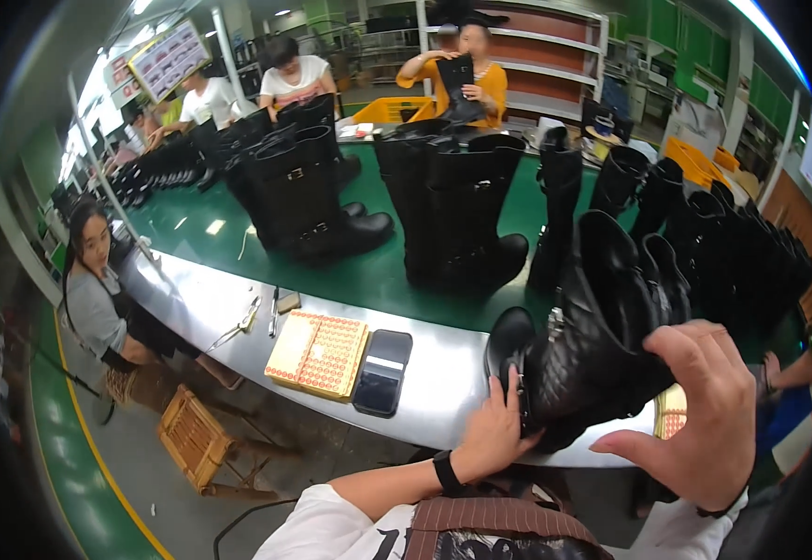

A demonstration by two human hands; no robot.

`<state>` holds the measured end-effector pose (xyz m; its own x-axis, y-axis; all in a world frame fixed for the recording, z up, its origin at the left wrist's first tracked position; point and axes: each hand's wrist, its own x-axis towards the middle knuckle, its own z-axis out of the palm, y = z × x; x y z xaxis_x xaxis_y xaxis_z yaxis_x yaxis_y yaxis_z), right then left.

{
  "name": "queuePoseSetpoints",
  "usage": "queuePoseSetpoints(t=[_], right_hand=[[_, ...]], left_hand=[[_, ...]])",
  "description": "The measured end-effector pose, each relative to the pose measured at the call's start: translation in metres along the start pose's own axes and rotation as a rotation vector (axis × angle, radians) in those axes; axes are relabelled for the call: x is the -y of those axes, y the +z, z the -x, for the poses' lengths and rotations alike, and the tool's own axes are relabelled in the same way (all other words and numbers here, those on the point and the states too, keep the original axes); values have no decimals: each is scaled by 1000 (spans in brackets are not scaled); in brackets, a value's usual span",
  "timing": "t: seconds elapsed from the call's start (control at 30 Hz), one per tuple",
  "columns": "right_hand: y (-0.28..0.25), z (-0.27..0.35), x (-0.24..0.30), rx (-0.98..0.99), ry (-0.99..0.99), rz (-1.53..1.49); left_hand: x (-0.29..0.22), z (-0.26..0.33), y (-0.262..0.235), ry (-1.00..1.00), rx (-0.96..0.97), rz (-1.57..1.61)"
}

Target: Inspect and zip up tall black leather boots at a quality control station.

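A tall black quilted boot (593,345) lies tilted over the metal edge of the bench (443,373), its toe pointing left. My left hand (494,429) presses against the boot's foot near the sole, fingers spread on the leather. My right hand (705,411) cups the boot's shaft from the right, thumb out and fingers curled over the top edge. A black band sits on my left wrist.
Many upright black boots (462,215) stand on the green belt (368,271). A sheet of orange round stickers (317,353), a dark phone (383,371) and small tools (270,313) lie on the metal ledge. People sit at the left and far side; a wooden stool (196,437) is below.
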<state>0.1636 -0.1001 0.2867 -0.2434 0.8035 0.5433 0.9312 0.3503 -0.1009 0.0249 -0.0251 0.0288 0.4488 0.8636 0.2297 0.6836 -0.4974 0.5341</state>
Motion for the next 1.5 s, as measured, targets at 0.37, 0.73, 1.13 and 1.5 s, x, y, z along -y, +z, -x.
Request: queuePoseSetpoints(t=[0.37, 0.73, 1.13, 1.5], right_hand=[[35, -35, -42, -143, 41, -96], [-158, -175, -178, -692, -64, -394], [-4, -404, -229, -1341, -226, 286], [312, -388, -356, 139, 481, 386]], left_hand=[[14, 7, -20, 96, 58, 76], [57, -16, -65, -62, -231, 893], [107, -43, -9, -385, 53, 1185], [144, -61, 2, -654, 372, 1385]])
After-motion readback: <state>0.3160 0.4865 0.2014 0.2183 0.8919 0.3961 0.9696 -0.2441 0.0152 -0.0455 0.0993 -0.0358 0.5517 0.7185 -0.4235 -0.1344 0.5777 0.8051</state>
